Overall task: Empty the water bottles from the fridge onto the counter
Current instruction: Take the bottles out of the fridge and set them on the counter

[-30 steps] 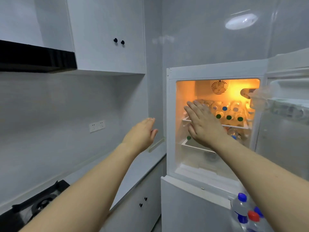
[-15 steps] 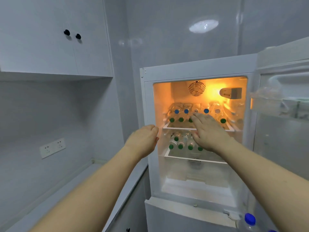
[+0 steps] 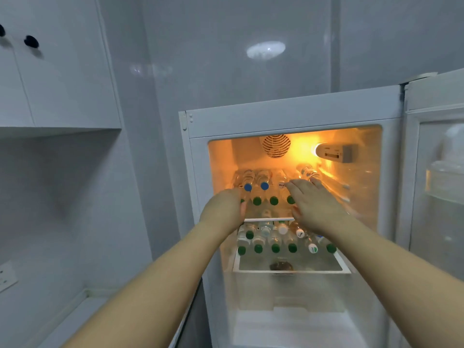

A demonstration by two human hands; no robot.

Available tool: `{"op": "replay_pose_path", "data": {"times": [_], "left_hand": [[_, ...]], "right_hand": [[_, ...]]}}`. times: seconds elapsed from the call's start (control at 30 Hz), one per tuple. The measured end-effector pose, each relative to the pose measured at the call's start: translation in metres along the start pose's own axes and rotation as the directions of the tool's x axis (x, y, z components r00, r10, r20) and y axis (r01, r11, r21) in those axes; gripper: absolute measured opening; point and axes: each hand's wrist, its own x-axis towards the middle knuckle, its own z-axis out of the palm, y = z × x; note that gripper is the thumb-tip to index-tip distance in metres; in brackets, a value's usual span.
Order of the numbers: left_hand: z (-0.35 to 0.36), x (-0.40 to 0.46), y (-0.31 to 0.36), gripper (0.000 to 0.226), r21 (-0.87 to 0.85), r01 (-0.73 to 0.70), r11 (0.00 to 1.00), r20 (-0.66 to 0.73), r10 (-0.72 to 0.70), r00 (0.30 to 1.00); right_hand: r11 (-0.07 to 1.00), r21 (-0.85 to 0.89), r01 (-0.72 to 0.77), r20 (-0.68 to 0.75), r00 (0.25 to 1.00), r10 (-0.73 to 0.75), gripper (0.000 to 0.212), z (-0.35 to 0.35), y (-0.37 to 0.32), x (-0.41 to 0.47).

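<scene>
- Inside, the fridge [image 3: 291, 119] stands with its door [image 3: 438, 172] swung out to its right and its orange lamp lit.
- On the upper shelf [image 3: 270, 219] of the fridge, water bottles [image 3: 259, 187] lie on their sides with caps facing out: two blue caps above a row of green ones.
- On the lower shelf [image 3: 291, 270] of the fridge, more bottles [image 3: 275, 243] lie the same way, mostly green-capped, a few with white caps.
- The left hand [image 3: 224, 209] sits at the left end of the fridge's upper shelf, palm turned inward against the green-capped row; its fingers are hidden behind the hand, so I cannot tell whether they grip a bottle.
- The right hand [image 3: 315, 203] reaches over the right part of the same shelf, fingers straight and slightly spread, fingertips up among the top layer of bottles; it is not curled round anything that shows.
- Left of the fridge, a white counter [image 3: 67, 322] runs along the wall, with a wall cupboard [image 3: 55, 71] above it.
- A socket [image 3: 6, 276] sits on the wall left of the fridge, above the counter.
</scene>
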Motion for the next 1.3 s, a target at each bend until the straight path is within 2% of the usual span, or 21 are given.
{"op": "replay_pose_path", "data": {"times": [0.1, 0.2, 0.53, 0.7, 0.87, 0.97, 1.1, 1.23, 1.3], "left_hand": [[0.020, 0.032, -0.006, 0.031, -0.121, 0.063, 0.991, 0.042, -0.058, 0.997], [0.037, 0.067, -0.013, 0.033, -0.173, 0.095, 0.980, 0.055, -0.087, 0.995], [0.112, 0.175, -0.033, 0.026, 0.005, 0.096, 0.995, 0.041, -0.096, 0.995], [0.146, 0.210, -0.041, 0.023, 0.149, 0.087, 0.985, 0.116, -0.104, 0.988], [0.167, 0.239, -0.046, 0.020, 0.174, 0.095, 0.980, 0.162, -0.123, 0.979], [0.176, 0.250, -0.048, 0.026, 0.204, 0.062, 0.977, 0.105, -0.085, 0.991], [0.194, 0.256, -0.053, 0.032, 0.215, 0.002, 0.977, 0.059, -0.015, 0.998], [0.207, 0.259, -0.061, 0.061, 0.202, 0.007, 0.979, 0.042, -0.016, 0.999], [0.209, 0.260, -0.064, 0.066, 0.165, 0.015, 0.986, 0.047, -0.024, 0.999]], "right_hand": [[0.999, -0.024, -0.030, 0.000, 1.000, 0.030, 0.062, 0.020, 0.013, 0.031], [0.999, -0.046, -0.025, -0.005, 1.000, 0.025, 0.063, 0.041, 0.023, 0.063], [0.999, -0.031, 0.007, -0.053, 0.999, -0.009, 0.064, 0.127, 0.054, 0.164], [0.998, 0.039, 0.055, -0.007, 0.998, -0.055, 0.068, 0.162, 0.048, 0.203], [0.996, 0.069, 0.061, 0.064, 0.996, -0.065, 0.069, 0.182, 0.052, 0.229], [0.996, 0.041, 0.080, 0.118, 0.989, -0.085, 0.070, 0.194, 0.057, 0.241], [0.996, 0.056, 0.073, 0.092, 0.993, -0.078, 0.071, 0.207, 0.057, 0.249], [0.996, 0.022, 0.087, 0.047, 0.995, -0.088, 0.073, 0.213, 0.056, 0.256], [0.996, 0.010, 0.092, 0.030, 0.995, -0.092, 0.075, 0.216, 0.056, 0.259]]}}
